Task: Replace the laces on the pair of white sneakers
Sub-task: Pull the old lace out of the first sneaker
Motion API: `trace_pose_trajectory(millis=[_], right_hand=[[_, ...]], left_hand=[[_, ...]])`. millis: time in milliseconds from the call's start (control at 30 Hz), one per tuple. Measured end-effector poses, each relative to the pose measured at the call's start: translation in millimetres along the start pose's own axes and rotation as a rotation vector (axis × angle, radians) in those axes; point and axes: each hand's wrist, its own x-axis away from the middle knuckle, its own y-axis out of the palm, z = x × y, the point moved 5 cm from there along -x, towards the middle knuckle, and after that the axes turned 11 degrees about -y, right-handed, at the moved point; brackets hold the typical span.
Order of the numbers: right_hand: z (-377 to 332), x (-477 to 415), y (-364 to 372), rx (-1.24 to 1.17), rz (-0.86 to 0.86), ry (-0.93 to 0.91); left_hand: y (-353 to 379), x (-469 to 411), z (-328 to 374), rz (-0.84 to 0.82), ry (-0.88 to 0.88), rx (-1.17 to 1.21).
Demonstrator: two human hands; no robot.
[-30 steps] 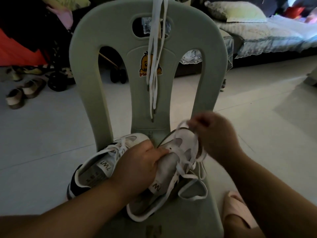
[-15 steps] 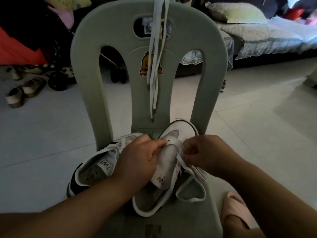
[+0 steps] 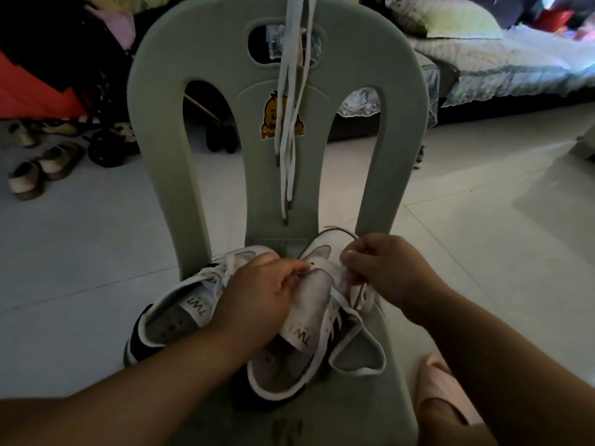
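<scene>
We've got a pale tiled floor (image 3: 80, 252) here, and the light's pretty dim. A grey-green plastic chair (image 3: 154, 101) with a duck sticker (image 3: 273, 114) sits up front, a bed (image 3: 502, 69) with a pillow (image 3: 450, 17) is at the back right, and sandals (image 3: 35, 170) lie on the left.

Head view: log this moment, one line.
left hand: grips sneaker | right hand: pinches lace | spare laces: over chair

Left hand (image 3: 257, 300), right hand (image 3: 389, 272) on sneaker (image 3: 310, 307)
</scene>
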Motion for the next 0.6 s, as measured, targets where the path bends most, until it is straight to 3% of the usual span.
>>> trace_pose_trajectory(millis=[167, 267, 433, 600], right_hand=[[-11, -2, -21, -0.128, 0.172, -0.084], [-16, 0, -25, -0.144, 0.174, -0.129], [-17, 0, -16, 0.01, 0.102, -0.176], [-4, -4, -13, 0.247, 0.06, -0.149]], left_hand=[[11, -3, -8, -0.103, -0.085, -0.046], [11, -5, -8, -0.11, -0.1, -0.097], [12, -2, 16, -0.106, 0.001, -0.234], [36, 2, 25, -0.238, -0.059, -0.579]])
